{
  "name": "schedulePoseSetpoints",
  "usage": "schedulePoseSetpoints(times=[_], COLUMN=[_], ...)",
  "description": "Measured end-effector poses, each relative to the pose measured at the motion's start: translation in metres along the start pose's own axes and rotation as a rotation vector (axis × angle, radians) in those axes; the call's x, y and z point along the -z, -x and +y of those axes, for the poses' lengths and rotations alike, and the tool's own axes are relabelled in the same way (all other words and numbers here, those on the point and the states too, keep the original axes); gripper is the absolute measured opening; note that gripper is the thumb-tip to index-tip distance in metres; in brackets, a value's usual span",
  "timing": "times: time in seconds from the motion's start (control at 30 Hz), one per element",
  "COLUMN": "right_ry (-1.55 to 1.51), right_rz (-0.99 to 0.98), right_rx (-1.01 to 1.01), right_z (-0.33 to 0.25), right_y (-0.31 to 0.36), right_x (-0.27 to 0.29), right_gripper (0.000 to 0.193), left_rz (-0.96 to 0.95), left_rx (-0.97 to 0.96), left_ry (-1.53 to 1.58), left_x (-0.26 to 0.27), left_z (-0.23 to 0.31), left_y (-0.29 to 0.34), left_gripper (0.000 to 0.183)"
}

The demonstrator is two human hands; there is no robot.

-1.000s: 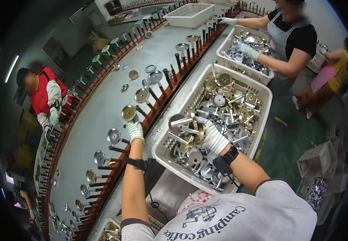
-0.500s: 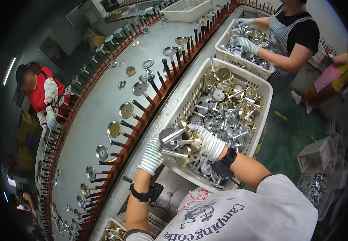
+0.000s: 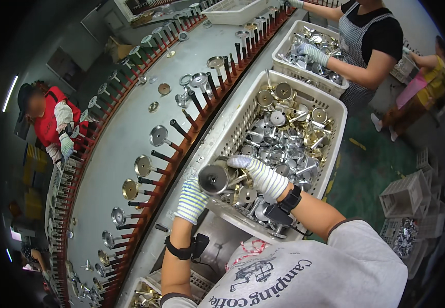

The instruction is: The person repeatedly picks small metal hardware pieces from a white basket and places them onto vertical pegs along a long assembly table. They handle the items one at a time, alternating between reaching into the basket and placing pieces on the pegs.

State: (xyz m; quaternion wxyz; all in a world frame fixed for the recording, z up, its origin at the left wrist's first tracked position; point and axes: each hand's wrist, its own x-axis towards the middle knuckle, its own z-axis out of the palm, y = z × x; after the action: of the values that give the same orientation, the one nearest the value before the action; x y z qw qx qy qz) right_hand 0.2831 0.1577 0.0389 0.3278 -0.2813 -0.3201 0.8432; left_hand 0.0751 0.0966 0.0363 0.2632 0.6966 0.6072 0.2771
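Note:
My left hand [image 3: 191,200], in a striped knit glove, is closed on a round grey metal disc part [image 3: 213,179] whose flat face with a centre hole points up. My right hand [image 3: 263,177], gloved alike, is closed at the disc's right side on brass-coloured stemmed parts [image 3: 241,179]; its fingers and the disc partly hide them. Both hands are above the near left corner of a white perforated basket [image 3: 341,128]. It is heaped with silver and brass-coloured disc parts [image 3: 276,119] that have short tube stems.
Left of the basket curves a grey table [image 3: 114,138] edged with upright red-brown pins [image 3: 186,134], several bearing discs. A co-worker's gloved hand [image 3: 315,54] is in a second basket [image 3: 279,66] beyond. Another person in red [image 3: 53,118] works across the table. Crates [image 3: 404,197] stand at right.
The grey disc has turned from stems showing to its face up. My right hand has shifted slightly left. The pins and their discs have moved nearer; the co-worker's far hand has moved to the pins.

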Motion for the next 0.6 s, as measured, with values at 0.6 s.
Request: schedulePoseSetpoints(times=[0.6], right_ry=[-0.416], right_rz=[-0.093], right_rx=[-0.121], right_z=[-0.001], right_y=[0.0], right_x=[0.015], right_gripper=[0.032], left_rz=[0.527], left_rx=[0.28], left_ry=[-0.656], left_x=[0.025], left_z=[-0.152], left_y=[-0.092], left_gripper=[0.066])
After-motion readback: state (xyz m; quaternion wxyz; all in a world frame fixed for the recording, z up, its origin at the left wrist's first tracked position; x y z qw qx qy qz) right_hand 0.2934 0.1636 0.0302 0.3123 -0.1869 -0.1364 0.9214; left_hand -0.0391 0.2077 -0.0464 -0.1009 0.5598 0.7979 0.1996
